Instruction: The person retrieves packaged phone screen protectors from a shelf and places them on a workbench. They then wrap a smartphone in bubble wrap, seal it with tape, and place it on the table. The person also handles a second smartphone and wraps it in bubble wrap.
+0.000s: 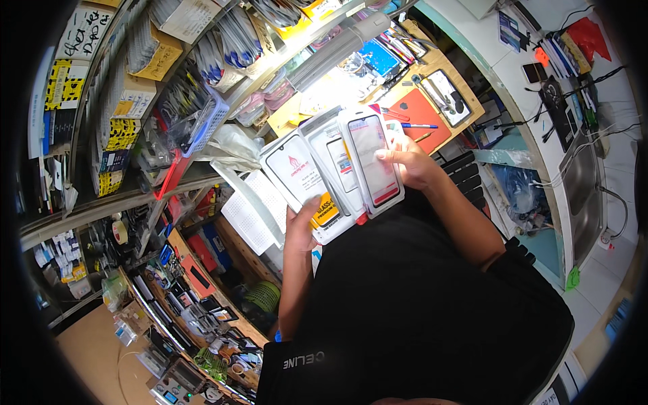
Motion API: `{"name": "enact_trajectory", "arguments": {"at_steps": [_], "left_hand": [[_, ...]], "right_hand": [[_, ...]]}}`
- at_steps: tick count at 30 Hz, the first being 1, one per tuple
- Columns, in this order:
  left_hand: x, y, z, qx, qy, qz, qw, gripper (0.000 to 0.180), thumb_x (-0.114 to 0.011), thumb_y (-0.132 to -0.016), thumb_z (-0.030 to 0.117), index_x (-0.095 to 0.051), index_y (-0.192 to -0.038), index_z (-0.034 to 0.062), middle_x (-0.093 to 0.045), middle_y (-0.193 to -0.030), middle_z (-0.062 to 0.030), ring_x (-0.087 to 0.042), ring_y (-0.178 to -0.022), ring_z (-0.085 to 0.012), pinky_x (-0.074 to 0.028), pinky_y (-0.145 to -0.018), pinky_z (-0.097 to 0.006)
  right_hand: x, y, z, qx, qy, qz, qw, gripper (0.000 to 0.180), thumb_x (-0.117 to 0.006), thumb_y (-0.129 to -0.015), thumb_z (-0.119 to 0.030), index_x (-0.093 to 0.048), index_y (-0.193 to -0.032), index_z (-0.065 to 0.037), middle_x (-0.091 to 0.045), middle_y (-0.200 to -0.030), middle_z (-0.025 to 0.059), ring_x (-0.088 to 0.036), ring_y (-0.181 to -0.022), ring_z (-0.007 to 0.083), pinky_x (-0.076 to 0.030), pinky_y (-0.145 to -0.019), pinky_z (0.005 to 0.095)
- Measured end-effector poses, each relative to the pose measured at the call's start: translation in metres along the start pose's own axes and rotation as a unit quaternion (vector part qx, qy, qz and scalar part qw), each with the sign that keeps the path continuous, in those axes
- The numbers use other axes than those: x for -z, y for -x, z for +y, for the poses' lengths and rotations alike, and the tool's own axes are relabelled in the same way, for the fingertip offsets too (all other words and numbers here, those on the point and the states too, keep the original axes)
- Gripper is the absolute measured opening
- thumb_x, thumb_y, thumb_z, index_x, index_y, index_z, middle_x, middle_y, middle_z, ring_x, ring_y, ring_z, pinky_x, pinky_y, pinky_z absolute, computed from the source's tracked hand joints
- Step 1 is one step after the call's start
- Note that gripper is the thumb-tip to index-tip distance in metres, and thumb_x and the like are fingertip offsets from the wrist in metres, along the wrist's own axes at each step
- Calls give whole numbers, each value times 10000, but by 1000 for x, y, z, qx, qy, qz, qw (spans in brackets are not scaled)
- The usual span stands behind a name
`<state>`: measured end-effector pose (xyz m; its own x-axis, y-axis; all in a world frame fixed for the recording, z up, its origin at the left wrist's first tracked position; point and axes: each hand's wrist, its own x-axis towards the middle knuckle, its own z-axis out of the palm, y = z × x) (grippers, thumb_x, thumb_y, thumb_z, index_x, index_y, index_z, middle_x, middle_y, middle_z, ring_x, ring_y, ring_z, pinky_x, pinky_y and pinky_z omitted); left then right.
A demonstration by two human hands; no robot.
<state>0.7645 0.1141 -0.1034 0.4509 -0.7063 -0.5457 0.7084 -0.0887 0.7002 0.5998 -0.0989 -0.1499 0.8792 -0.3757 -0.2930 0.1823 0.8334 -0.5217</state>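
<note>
between hands, flat oblong packs, fanned

A pale wooden workbench carried a flat orange-red mat and, beside it, a rectangular tray with a dark rim and whitish interior; a slim blue pen lay on the mat.

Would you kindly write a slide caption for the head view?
Left hand and right hand hold overlapping phone screen-protector packs before a cluttered wooden workbench.
</note>
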Motion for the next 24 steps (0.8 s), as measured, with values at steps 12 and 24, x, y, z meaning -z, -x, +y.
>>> {"name": "enact_trajectory", "arguments": {"at_steps": [12, 24], "left_hand": [[-11, -12, -8, -2, -123, 38, 992, 518, -697, -895, 49, -467, -1357, 3, -665, -1197, -132, -670, -1042, -214, -547, -918, -351], [-6, -14, -9, -47, -98, 21, 994, 546, -692, -913, 127, -457, -1382, -21, -633, -1249, -143, -649, -1069, -217, -511, -944, -338]], "right_hand": [[-5, -10, 15, -36, 80, 28, 996, 619, -672, -885, -25, -361, -1416, 41, -546, -1305, 176, -567, -1200, 249, -482, -1029, 402], [-8, -5, 14, -19, 47, -16, 999, 525, -640, -914, -34, -422, -1383, 55, -579, -1287, 178, -575, -1202, 245, -484, -1024, 405]]}}
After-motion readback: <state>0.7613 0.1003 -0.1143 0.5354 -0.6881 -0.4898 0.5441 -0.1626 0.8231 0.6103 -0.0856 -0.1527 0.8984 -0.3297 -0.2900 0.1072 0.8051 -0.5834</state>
